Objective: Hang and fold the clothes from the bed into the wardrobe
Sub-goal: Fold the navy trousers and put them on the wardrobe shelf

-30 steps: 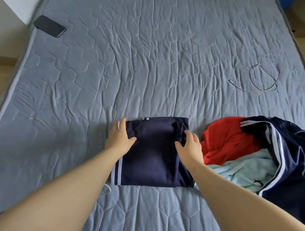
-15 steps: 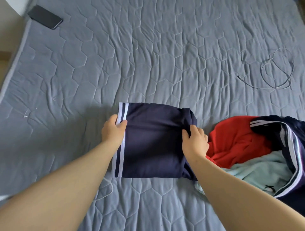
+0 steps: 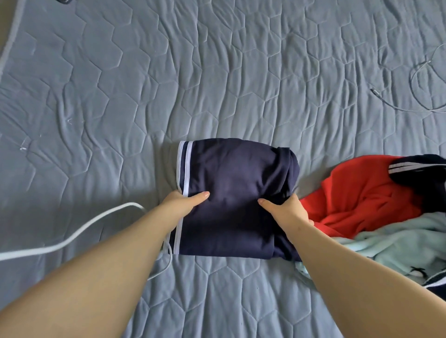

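Observation:
A folded navy garment [image 3: 231,193] with white stripes along its left edge lies on the grey quilted bed [image 3: 217,72]. My left hand [image 3: 179,202] grips its left edge, thumb on top and fingers hidden underneath. My right hand [image 3: 287,208] grips the right side the same way, thumb on top. To the right lies a pile: a red garment [image 3: 362,195], a pale mint garment [image 3: 395,243] and a second navy striped garment [image 3: 420,171].
A thick white cable [image 3: 72,236] curves over the bed at the left and runs under my left forearm. A thin looped cable [image 3: 415,96] lies at the far right. A dark phone corner [image 3: 64,1] shows at the top left edge.
Both hands slid from the garment's upper sides to its lower middle and took hold of it with thumbs on top. The view shifted down, bringing the white cable into sight.

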Motion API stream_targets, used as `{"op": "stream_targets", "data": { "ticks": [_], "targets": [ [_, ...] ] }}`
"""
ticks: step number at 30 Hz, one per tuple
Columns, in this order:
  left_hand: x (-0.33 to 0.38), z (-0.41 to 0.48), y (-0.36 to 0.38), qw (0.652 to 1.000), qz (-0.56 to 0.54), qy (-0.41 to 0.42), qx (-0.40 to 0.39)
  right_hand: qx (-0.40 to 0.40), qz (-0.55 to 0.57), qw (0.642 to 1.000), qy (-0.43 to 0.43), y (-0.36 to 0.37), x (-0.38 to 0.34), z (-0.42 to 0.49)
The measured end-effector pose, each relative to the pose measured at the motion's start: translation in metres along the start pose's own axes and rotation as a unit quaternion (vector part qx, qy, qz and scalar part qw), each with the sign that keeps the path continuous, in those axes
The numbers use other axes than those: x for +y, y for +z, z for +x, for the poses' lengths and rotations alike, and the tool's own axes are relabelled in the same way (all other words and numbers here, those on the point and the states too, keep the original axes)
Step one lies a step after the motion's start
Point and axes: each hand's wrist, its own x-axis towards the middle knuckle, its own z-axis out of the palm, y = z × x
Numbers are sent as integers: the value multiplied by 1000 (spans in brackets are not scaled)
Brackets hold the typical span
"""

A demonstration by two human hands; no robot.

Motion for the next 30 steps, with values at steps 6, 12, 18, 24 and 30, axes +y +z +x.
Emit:
{"op": "stream_targets", "data": {
  "ticks": [6, 12, 18, 24, 30],
  "targets": [
    [0, -17, -3, 998, -38, 44, -17, -12, 84, 995, -45, -4, -10, -26],
    [25, -62, -39, 996, -4, 83, 33, -76, 251, 963, -53, -41, -34, -71],
    [94, -157, -110, 982, -31, 160, 93, -45, 283, 949, -133, -123, -102, -140],
    [145, -279, -200, 953, -105, 240, 154, -35, 279, 932, -228, -214, -184, -243],
    [152, -417, -302, 910, -193, 289, 226, -61, 276, 890, -359, -281, -252, -369]
  ]
}}
